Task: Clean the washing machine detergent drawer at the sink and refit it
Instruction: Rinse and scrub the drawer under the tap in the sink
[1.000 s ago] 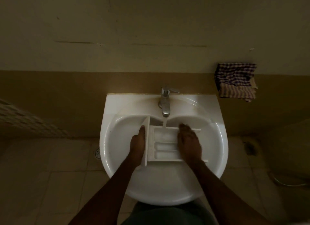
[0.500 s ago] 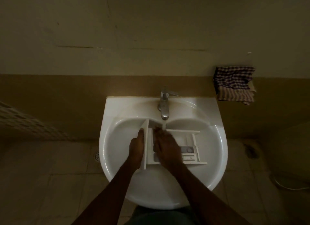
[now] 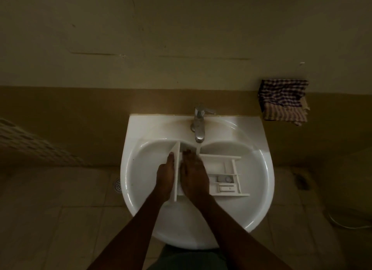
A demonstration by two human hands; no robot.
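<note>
Mid-wash (refitting yet to come): flat-fingered left hand (image 3: pixel 165 177) is bracing the drawer (image 3: pixel 223 169) at nine o'clock; right hand (image 3: pixel 194 175), fingers straight, is rubbing inside it.

A home bathroom: wall-hung basin (image 3: pixel 261 189), tap (image 3: pixel 199 126), tiled floor (image 3: pixel 60 219).

The sink (image 3: pixel 248 128) looked glossy ceramic, the tap (image 3: pixel 199 128) at twelve o'clock polished metal, the drawer (image 3: pixel 217 163) matt plastic, the towel (image 3: pixel 283 100) at two o'clock woven cloth.
</note>
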